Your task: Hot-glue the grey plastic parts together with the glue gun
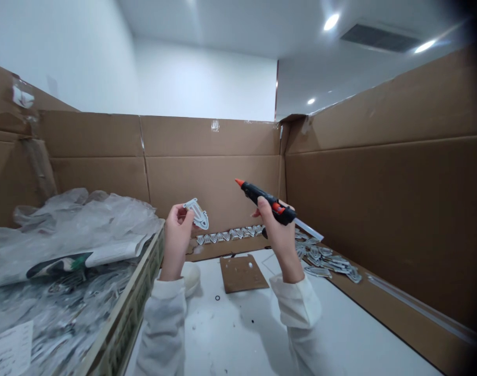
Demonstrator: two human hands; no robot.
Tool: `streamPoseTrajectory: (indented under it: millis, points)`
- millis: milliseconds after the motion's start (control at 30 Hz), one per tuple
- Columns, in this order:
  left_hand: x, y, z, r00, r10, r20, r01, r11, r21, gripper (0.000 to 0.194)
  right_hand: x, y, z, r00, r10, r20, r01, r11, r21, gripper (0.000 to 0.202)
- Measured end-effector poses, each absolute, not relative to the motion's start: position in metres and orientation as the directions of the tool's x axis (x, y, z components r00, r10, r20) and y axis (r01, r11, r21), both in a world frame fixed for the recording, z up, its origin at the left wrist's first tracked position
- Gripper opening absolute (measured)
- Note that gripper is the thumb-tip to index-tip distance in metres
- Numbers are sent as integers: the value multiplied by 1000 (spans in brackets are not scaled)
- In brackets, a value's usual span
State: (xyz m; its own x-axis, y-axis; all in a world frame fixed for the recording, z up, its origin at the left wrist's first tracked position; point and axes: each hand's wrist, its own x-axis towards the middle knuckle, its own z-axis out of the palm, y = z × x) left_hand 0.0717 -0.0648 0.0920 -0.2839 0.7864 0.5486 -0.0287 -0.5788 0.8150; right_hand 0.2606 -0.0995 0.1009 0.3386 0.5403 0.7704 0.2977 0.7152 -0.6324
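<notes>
My left hand (178,227) is closed on a small pale grey plastic part (197,214) with a slotted, tapering frame, held up above the table. In my right hand (275,224) is a black glue gun (258,194) with an orange tip, raised and pointing up to the left. A translucent glue stick (309,230) sticks out of its back end. Between my forearms, a square piece of brown cardboard (244,274) lies on the white table (230,334), with white specks on it. My two hands are apart, and the nozzle does not touch the grey part.
Similar small parts (230,234) stand in a row along the back edge. More grey parts (332,261) lie heaped at the right. A crate (144,271) full of plastic-bagged pieces is at the left. Cardboard walls (211,175) enclose the table. A small black ring (217,298) lies in front.
</notes>
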Motion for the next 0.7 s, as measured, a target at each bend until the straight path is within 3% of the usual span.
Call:
streamPoseTrajectory:
  millis: [167, 333, 467, 600, 700]
  points:
    - [61, -32, 69, -276, 869, 410, -114, -454, 884, 18, 270, -107, 103, 500, 535, 681, 161, 715, -680, 44]
    - [62, -18, 50, -202, 938, 282, -195, -321, 927, 17, 280, -116, 110, 592, 527, 610, -37, 774, -633, 41]
    - [69, -33, 61, -75, 935, 346, -302, -352, 886, 27, 286, -123, 116, 600, 513, 614, -138, 822, -553, 38]
    - [98, -29, 83, 19, 887, 461, -178, -451, 875, 29, 289, -126, 119, 590, 505, 630, -156, 837, -525, 36]
    - [133, 7, 82, 126, 905, 407, -44, -405, 913, 19, 290, -126, 119, 574, 517, 634, -170, 833, -526, 37]
